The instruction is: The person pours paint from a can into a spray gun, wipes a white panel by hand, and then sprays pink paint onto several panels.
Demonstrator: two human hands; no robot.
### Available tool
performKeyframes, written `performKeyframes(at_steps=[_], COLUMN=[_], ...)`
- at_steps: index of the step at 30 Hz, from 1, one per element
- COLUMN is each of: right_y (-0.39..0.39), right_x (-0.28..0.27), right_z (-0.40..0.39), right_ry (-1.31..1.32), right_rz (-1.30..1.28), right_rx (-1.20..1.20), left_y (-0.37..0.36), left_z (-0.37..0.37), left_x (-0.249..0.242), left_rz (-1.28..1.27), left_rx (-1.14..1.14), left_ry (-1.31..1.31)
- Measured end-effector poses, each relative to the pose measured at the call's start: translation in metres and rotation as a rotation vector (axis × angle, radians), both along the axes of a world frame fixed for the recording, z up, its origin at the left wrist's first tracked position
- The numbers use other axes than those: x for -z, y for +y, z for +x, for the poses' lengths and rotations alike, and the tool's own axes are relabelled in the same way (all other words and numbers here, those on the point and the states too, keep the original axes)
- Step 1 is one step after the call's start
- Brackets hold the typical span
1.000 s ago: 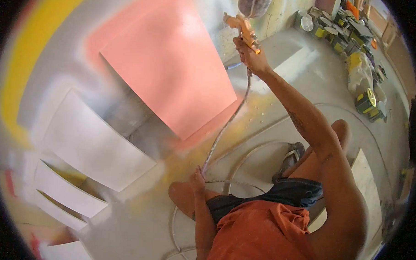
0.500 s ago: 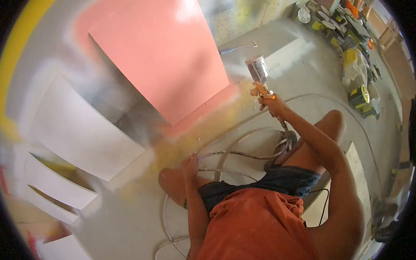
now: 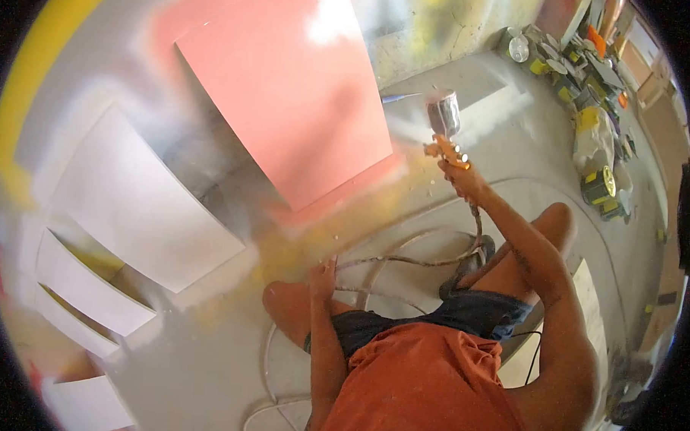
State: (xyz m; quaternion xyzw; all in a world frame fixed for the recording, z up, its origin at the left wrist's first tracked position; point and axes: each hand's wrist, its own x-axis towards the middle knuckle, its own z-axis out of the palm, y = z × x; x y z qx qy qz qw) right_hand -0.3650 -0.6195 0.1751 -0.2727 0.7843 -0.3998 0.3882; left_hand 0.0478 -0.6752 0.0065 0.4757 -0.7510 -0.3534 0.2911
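Observation:
My right hand (image 3: 463,180) is wrapped round the handle of a spray gun (image 3: 447,151) with an orange body. A metal cup (image 3: 443,112) stands on top of the gun, right of the lower part of a pink panel (image 3: 288,92). From the gun's handle a hose (image 3: 404,258) runs down and left across my lap. My left hand (image 3: 323,277) is closed round that hose, beside my knee. The pink panel leans against the wall, its face glossy near the top.
White panels (image 3: 148,209) stand at the left, with smaller ones (image 3: 92,286) below. Cans and tools (image 3: 585,79) crowd the upper right. A blue-handled tool (image 3: 401,97) lies behind the cup. Loops of hose (image 3: 267,365) lie on the floor.
The view has shifted, so the pink panel and the cans sit further right. My right hand and the spray gun appear slightly right and lower; my left hand keeps its hold.

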Motion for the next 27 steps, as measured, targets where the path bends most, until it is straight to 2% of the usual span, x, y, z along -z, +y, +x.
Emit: performKeyframes(at_steps=[2, 4, 6, 8, 9, 11, 15, 17, 18, 20, 23, 24, 26, 27], right_y=[-0.018, -0.040, -0.060, -0.082, -0.094, -0.110, -0.105, -0.099, -0.096, -0.091, -0.081, -0.078, -0.077, -0.074], right_x=[-0.023, -0.051, -0.090, -0.125, -0.140, -0.164, -0.204, -0.209, -0.206, -0.206, -0.206, -0.204, -0.204, -0.205], right_z=[-0.002, -0.004, -0.002, -0.004, -0.005, -0.005, 0.020, 0.030, 0.030, 0.041, 0.057, 0.059, 0.063, 0.066], right_ry=[0.029, 0.065, 0.081, 0.037, 0.038, -0.016, -0.002, -0.027, -0.054, -0.007, 0.055, 0.039, 0.016, 0.015], right_rz=[0.005, -0.243, -0.396, -0.508, -0.512, -0.726, -0.933, -1.078, -1.039, -1.045, -1.029, -1.017, -1.010, -1.003], right_rx=[0.032, 0.054, 0.056, 0.048, 0.042, 0.060, -0.016, -0.031, -0.041, -0.046, -0.038, -0.055, -0.098, -0.094], left_y=[-0.003, 0.000, 0.004, 0.007, 0.007, 0.007, -0.001, -0.003, -0.005, -0.014, -0.016, -0.013, -0.015, -0.018], left_z=[0.000, -0.003, -0.006, -0.008, -0.009, -0.011, -0.002, -0.003, -0.001, 0.005, 0.011, 0.014, 0.021, 0.032], left_x=[-0.007, -0.023, -0.037, -0.045, -0.045, -0.039, -0.037, -0.032, -0.032, -0.036, -0.051, -0.043, -0.033, 0.007], left_rz=[0.422, 0.389, 0.355, 0.431, 0.428, 0.590, 0.581, 0.729, 0.736, 0.667, 0.628, 0.644, 0.645, 0.651], left_rx=[-0.101, -0.104, -0.107, -0.160, -0.164, -0.312, -0.293, -0.565, -0.574, -0.744, -0.864, -0.866, -0.897, -0.897], left_ry=[0.114, 0.110, 0.104, 0.200, 0.203, 0.336, 0.266, 0.545, 0.549, 0.433, 0.471, 0.465, 0.629, 0.623])
